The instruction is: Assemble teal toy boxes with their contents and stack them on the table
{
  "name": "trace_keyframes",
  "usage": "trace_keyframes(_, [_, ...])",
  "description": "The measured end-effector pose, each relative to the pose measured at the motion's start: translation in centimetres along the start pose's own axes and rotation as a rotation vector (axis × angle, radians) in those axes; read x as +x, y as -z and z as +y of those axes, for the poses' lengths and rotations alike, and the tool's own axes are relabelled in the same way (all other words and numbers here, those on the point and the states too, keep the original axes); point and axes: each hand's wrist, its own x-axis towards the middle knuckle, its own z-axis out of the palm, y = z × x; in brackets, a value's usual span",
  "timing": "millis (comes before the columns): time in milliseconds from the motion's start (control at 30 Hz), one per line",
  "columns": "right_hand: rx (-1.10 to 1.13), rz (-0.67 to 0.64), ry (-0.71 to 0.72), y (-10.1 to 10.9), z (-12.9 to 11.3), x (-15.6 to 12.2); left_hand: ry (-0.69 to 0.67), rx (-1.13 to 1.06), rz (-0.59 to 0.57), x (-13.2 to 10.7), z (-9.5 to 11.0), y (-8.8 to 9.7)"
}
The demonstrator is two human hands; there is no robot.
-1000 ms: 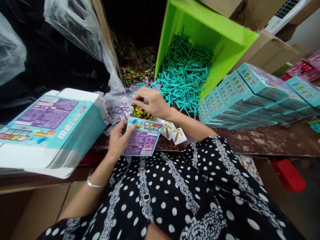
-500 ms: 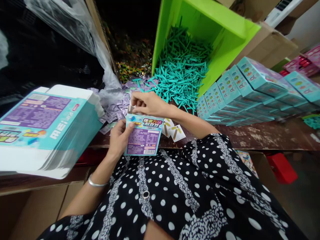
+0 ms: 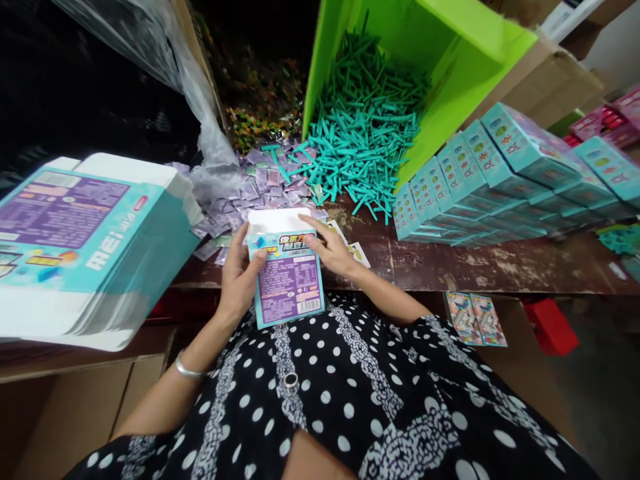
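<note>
A small turquoise and purple printed box with a white top flap stands tilted against my front, just over the table's edge. My left hand grips its left side, thumb on the printed face and fingers behind. At the upper right corner, my right hand holds the box too, thumb on the print and fingers along the white flap. Behind my right hand lie white cards with a pixel picture, partly covered. Small purple sachets are heaped just beyond the box.
On the left lies a thick stack of flattened boxes. A tilted green bin spills turquoise plastic sticks. Filled-out boxes stand in rows at right. Behind the sachets is a dark carton of small colourful packets.
My right hand has come out of the box's top and now holds its upper right corner. The white flap now stands up in view. The box has tilted slightly.
</note>
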Motion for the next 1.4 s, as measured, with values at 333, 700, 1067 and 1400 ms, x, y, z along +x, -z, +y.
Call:
trace_keyframes(333, [0.292, 0.371, -0.074, -4.0, 2.0, 0.1, -0.187, 0.163, 0.166, 3.3, -0.1, -0.5])
trace_keyframes(700, [0.283, -0.258, -0.095, 0.5, 0.5, 2.6, 0.030, 0.178, -0.256, 4.9, 4.1, 1.2])
trace_keyframes(1067, [0.139, -0.419, -0.131, 2.7, -1.4, 2.8, -0.036, 0.277, -0.139, 4.2, 6.1, -0.3])
trace_keyframes(1400, [-0.347, -0.469, 0.137, 4.1, -3.4, 0.2, -0.096, 0.248, -0.458, 3.0, 4.8, 1.4])
